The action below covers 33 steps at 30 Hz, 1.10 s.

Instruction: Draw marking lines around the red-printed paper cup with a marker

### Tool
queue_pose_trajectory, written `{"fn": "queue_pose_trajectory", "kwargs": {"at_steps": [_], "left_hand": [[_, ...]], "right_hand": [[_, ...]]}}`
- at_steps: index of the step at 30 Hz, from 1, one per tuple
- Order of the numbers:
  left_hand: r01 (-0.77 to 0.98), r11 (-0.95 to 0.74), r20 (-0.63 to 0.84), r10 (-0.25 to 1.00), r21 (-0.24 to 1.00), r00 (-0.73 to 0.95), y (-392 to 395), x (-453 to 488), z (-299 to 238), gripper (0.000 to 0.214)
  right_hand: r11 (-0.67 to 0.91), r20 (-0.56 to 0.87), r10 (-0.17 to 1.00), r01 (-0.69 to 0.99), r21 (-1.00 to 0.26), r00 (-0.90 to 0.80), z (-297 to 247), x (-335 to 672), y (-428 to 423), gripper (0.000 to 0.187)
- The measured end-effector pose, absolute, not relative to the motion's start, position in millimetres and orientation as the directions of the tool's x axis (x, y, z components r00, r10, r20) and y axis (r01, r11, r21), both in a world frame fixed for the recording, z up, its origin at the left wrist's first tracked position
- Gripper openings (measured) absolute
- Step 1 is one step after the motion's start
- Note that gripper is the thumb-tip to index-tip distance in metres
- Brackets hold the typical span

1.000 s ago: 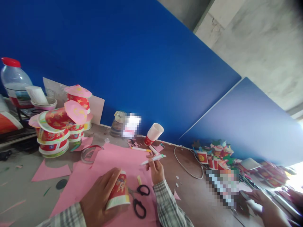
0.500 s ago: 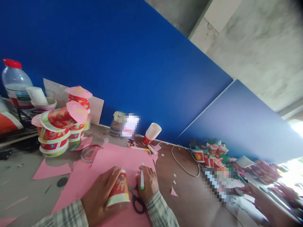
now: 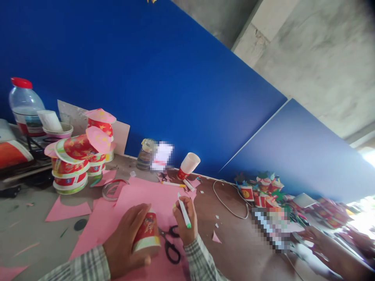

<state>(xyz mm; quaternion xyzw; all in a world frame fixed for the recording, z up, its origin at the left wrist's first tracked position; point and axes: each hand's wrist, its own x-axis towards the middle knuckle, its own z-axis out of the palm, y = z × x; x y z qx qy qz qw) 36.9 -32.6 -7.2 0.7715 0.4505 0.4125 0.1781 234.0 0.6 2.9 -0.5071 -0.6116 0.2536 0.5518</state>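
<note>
My left hand (image 3: 124,238) is wrapped around a red paper cup (image 3: 148,228) with a gold print and a pale rim. The cup lies tilted on large pink paper (image 3: 146,192), its rim towards me. In my right hand (image 3: 189,228) is a white marker (image 3: 184,210) with a green end, gripped between thumb and fingers, the other end pointing up and away. Black-handled scissors (image 3: 164,234) rest on the pink paper between the cup and my right hand, blades partly hidden by the cup.
Decorated cups with pink paper brims (image 3: 99,138) are stacked at left near a red-capped bottle (image 3: 27,113). Beyond the paper stand a jar (image 3: 144,156) and a stack of cups (image 3: 189,164). A tape roll (image 3: 110,190) lies nearby. Another person's hand (image 3: 318,238) is at right.
My right hand has lifted away from the scissors, uncovering more of their handles, and the marker has tilted. My left hand stays on the cup. The view has shifted slightly.
</note>
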Motion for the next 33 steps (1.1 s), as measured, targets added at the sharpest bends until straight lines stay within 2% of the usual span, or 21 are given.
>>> {"fn": "queue_pose_trajectory", "kwargs": {"at_steps": [4, 6, 8, 15, 20, 29, 33], "left_hand": [[0.491, -0.510, 0.466, 0.857, 0.706, 0.220, -26.0, 32.3, -12.1, 0.083], [0.446, -0.512, 0.471, 0.857, 0.734, 0.208, -22.4, 30.5, -15.4, 0.078], [0.402, -0.512, 0.474, 0.858, 0.759, 0.198, -20.2, 30.0, -17.6, 0.072], [0.303, -0.529, 0.527, 0.845, 0.793, 0.097, -19.6, 34.5, -10.3, 0.051], [0.310, -0.516, 0.523, 0.849, 0.798, 0.068, -16.5, 36.7, -0.7, 0.048], [0.344, -0.428, 0.473, 0.879, 0.836, -0.058, -13.7, 33.4, -6.6, 0.038], [0.355, -0.408, 0.470, 0.876, 0.841, -0.108, -12.7, 32.2, -4.8, 0.038]], "right_hand": [[0.352, 0.373, 0.920, 0.170, -0.921, 0.119, 12.7, 212.0, -3.2, 0.023], [0.318, 0.316, 0.941, 0.001, -0.948, 0.124, 16.7, 200.2, -7.1, 0.024], [0.295, 0.286, 0.951, -0.065, -0.953, 0.120, 19.5, 190.7, -11.0, 0.024], [0.278, 0.268, 0.958, -0.103, -0.955, 0.098, 18.5, 174.7, -16.6, 0.019], [0.269, 0.260, 0.963, -0.187, -0.945, 0.071, 12.9, 166.5, -15.5, 0.020], [0.300, 0.304, 0.953, -0.204, -0.932, 0.012, 9.4, 159.3, -20.6, 0.025], [0.317, 0.313, 0.948, -0.284, -0.905, 0.061, 13.5, 167.1, -15.4, 0.015]]}}
